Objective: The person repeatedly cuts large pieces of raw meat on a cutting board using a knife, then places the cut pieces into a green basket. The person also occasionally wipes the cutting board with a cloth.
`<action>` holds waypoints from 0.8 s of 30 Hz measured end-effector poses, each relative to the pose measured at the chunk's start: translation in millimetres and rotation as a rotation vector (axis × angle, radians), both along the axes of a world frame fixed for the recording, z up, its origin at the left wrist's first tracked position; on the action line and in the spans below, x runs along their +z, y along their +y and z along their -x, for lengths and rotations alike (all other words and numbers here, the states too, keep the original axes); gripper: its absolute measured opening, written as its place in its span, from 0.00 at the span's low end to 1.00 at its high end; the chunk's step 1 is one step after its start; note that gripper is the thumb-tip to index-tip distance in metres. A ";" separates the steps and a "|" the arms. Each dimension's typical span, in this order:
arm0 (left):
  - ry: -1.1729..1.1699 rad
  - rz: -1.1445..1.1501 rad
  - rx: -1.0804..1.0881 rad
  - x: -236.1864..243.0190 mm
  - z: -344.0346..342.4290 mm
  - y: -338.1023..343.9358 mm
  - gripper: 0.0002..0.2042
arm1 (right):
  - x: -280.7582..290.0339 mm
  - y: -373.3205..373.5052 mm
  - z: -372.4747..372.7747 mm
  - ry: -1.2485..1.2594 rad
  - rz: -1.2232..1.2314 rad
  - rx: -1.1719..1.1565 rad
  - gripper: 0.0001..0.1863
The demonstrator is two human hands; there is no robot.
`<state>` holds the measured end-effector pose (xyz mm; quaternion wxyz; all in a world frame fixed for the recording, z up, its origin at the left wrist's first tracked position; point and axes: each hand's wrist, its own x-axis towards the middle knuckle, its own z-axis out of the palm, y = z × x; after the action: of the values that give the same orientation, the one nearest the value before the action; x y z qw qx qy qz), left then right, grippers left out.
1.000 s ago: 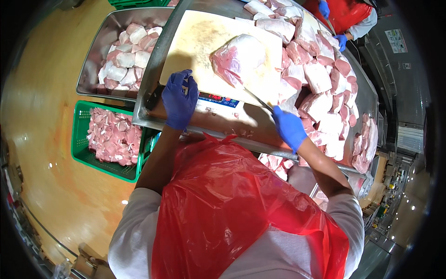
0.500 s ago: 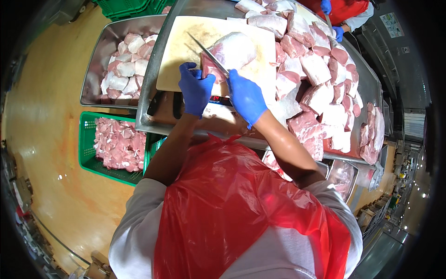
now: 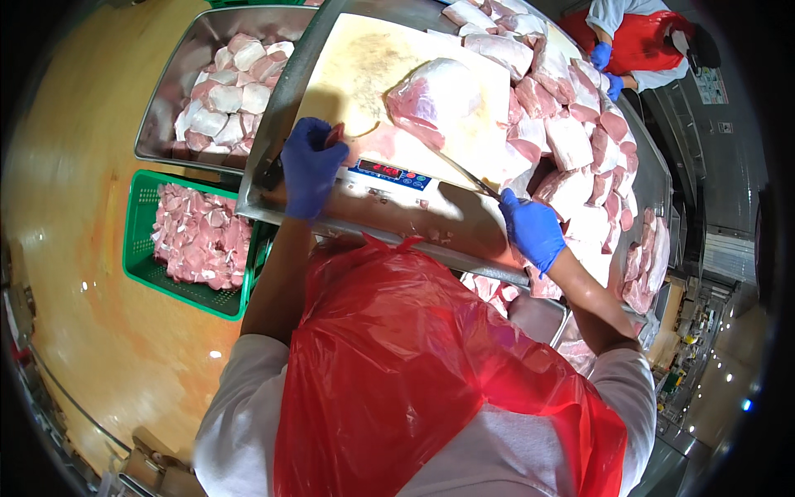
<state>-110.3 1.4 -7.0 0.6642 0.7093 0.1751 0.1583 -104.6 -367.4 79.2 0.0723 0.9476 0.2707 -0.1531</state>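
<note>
A worker's left hand (image 3: 310,170) pinches a small meat trimming (image 3: 334,132) at the cutting board (image 3: 364,70) while the right hand (image 3: 532,229) grips a knife (image 3: 468,176) beside a large pork cut (image 3: 435,99). The bin (image 3: 224,91) and green crate (image 3: 199,236) already hold pieces; many slabs (image 3: 571,141) wait on the desk (image 3: 464,224).

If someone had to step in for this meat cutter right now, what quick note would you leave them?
Left hand, blue-gloved, pinches a small meat strip at the near edge of the cutting board.
Right hand grips a knife, blade pointing at the large meat slab on the board.
Done: a steel tray and a green crate on the left hold cut pieces.
Left: the slab is uncut, and a pile of slabs lies on the right.
</note>
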 end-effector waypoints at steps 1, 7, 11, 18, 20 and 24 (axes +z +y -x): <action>-0.023 0.046 -0.031 -1.3 2.7 5.5 0.11 | 1.5 5.6 -2.7 -0.026 -0.062 -0.010 0.09; 0.019 0.098 -0.194 4.2 20.6 50.4 0.11 | -16.8 103.2 -25.2 -0.064 -0.411 -0.054 0.09; 0.081 0.169 -0.154 10.2 45.9 102.9 0.12 | -18.0 119.3 -29.1 0.043 -0.333 -0.121 0.13; 1.088 -1.159 0.129 -26.0 129.2 220.9 0.30 | -14.3 18.8 10.8 -0.065 -0.611 -0.230 0.09; 0.360 -1.033 0.148 -39.8 106.2 223.1 0.31 | -29.8 -1.3 2.4 -0.050 -0.763 -0.443 0.10; -0.350 -0.797 -0.212 17.3 -50.8 16.9 0.26 | -8.4 27.3 -32.7 -0.084 -0.989 -0.606 0.11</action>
<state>-59.5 18.3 10.3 0.3711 0.8864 -0.0882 0.2621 -71.9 -340.2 70.8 -0.4151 0.9093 0.0236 0.0155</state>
